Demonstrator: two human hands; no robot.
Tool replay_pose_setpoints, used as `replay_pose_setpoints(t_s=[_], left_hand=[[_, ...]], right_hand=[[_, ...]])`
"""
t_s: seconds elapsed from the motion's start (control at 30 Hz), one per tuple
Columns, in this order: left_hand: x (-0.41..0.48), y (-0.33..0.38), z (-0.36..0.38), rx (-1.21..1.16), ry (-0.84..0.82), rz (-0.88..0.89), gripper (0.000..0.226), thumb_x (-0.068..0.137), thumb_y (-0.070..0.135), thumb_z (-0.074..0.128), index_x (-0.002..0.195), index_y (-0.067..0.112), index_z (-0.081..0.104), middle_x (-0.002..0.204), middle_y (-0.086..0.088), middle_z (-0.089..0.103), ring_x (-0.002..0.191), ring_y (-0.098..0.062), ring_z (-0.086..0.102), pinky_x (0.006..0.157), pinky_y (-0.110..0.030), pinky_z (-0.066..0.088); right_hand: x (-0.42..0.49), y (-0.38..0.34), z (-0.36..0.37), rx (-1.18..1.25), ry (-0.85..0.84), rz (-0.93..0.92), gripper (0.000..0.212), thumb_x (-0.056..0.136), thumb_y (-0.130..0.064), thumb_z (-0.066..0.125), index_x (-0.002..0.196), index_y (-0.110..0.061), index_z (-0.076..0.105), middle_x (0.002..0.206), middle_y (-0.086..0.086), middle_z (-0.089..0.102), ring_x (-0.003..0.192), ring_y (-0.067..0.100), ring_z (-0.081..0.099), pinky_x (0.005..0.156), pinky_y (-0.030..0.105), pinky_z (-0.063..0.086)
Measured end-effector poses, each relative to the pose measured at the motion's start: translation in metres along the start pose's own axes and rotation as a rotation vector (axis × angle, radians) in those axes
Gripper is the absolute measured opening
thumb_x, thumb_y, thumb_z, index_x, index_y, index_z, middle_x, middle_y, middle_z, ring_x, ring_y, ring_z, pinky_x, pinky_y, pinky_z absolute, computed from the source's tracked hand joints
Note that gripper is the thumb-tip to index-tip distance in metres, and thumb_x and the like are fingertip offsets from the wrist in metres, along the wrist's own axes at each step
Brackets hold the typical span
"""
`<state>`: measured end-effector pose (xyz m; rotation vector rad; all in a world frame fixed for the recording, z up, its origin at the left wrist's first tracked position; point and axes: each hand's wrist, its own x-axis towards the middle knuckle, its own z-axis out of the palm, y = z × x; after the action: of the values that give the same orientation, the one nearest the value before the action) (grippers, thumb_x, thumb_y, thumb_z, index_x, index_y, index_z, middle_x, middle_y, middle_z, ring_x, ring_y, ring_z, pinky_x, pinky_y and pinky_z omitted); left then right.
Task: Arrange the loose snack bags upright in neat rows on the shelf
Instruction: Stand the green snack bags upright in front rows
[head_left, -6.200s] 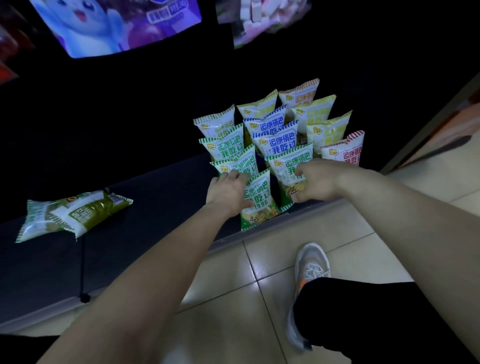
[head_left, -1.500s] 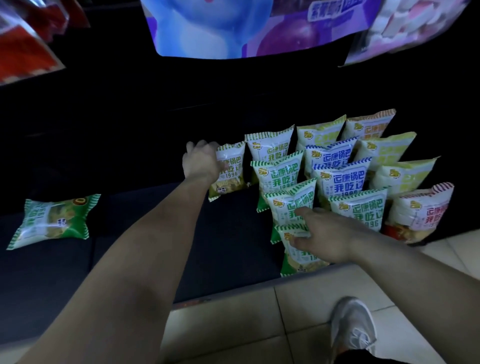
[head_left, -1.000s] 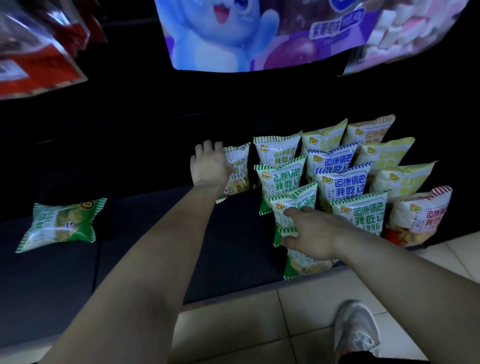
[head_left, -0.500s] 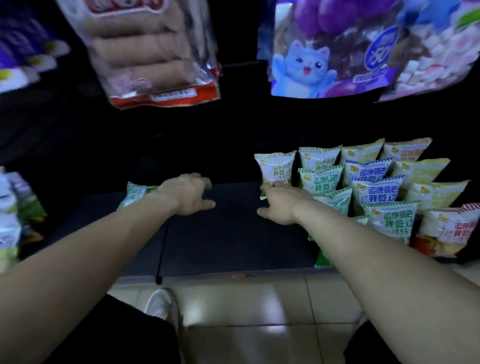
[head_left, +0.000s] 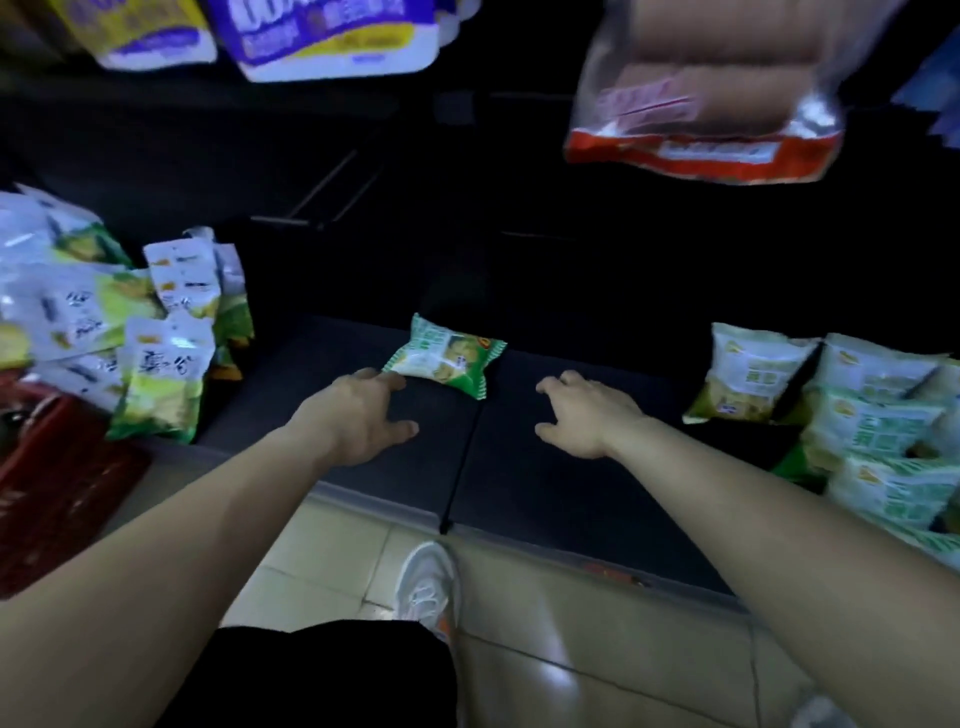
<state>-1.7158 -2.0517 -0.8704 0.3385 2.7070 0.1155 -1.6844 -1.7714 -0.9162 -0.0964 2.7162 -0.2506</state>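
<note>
Bag (head_left: 445, 358) green-white, puffy, lying flat

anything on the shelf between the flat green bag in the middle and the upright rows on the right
No. In the head view, only bare dark shelf separates the flat green bag from the upright rows; the right hand hovers above it.

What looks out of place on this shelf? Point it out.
One green snack bag lies flat and skewed mid-shelf, apart from the upright rows at right. The left hand is nearly touching it; the right hand is empty.
</note>
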Motion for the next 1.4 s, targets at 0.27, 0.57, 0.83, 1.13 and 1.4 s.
replay_pose_setpoints(t_s=[0.27, 0.57, 0.83, 1.13, 1.4], left_hand=[[0.015, -0.038, 0.014, -0.245, 0.196, 0.01, 0.06, 0.085, 0.052, 0.062, 0.138, 0.026, 0.049, 0.129, 0.004, 0.052, 0.121, -0.018, 0.051, 0.101, -0.036, 0.043], [0.012, -0.062, 0.045, -0.297, 0.142, -0.002, 0.059, 0.084, 0.054, 0.062, 0.137, 0.032, 0.048, 0.131, 0.01, 0.048, 0.118, -0.014, 0.051, 0.094, -0.028, 0.043], [0.011, -0.061, 0.048, -0.289, 0.118, -0.011, 0.058, 0.085, 0.056, 0.06, 0.137, 0.034, 0.045, 0.126, 0.013, 0.046, 0.112, -0.012, 0.051, 0.09, -0.032, 0.046], [0.015, -0.048, 0.037, -0.217, 0.093, -0.007, 0.06, 0.086, 0.056, 0.059, 0.14, 0.031, 0.044, 0.131, 0.008, 0.046, 0.119, -0.017, 0.051, 0.095, -0.039, 0.046], [0.006, 0.001, 0.005, -0.111, 0.077, 0.01, 0.067, 0.087, 0.053, 0.061, 0.144, 0.026, 0.039, 0.14, -0.004, 0.042, 0.125, -0.028, 0.046, 0.101, -0.045, 0.043]], right_hand=[[0.163, -0.053, 0.036, 0.041, 0.021, -0.058, 0.08, 0.092, -0.041, 0.058, 0.156, -0.018, 0.015, 0.157, 0.011, 0.023, 0.134, 0.032, 0.037, 0.104, 0.044, 0.041], [0.234, -0.079, 0.058, 0.023, 0.166, 0.021, 0.072, 0.1, -0.052, 0.038, 0.157, -0.017, 0.013, 0.151, 0.008, 0.029, 0.131, 0.032, 0.03, 0.104, 0.048, 0.033], [0.23, -0.078, 0.055, 0.333, 0.013, 0.102, 0.091, 0.065, -0.058, 0.082, 0.13, -0.019, 0.032, 0.129, 0.011, 0.051, 0.109, 0.03, 0.056, 0.086, 0.043, 0.051], [0.178, -0.065, 0.072, 0.281, -0.079, 0.077, 0.093, 0.046, -0.064, 0.084, 0.117, -0.024, 0.038, 0.114, -0.001, 0.054, 0.098, 0.023, 0.058, 0.066, 0.034, 0.044], [0.04, -0.015, 0.009, 0.225, 0.005, -0.047, 0.104, 0.041, -0.073, 0.076, 0.125, -0.035, 0.03, 0.103, -0.013, 0.052, 0.091, 0.01, 0.055, 0.069, 0.033, 0.049]])
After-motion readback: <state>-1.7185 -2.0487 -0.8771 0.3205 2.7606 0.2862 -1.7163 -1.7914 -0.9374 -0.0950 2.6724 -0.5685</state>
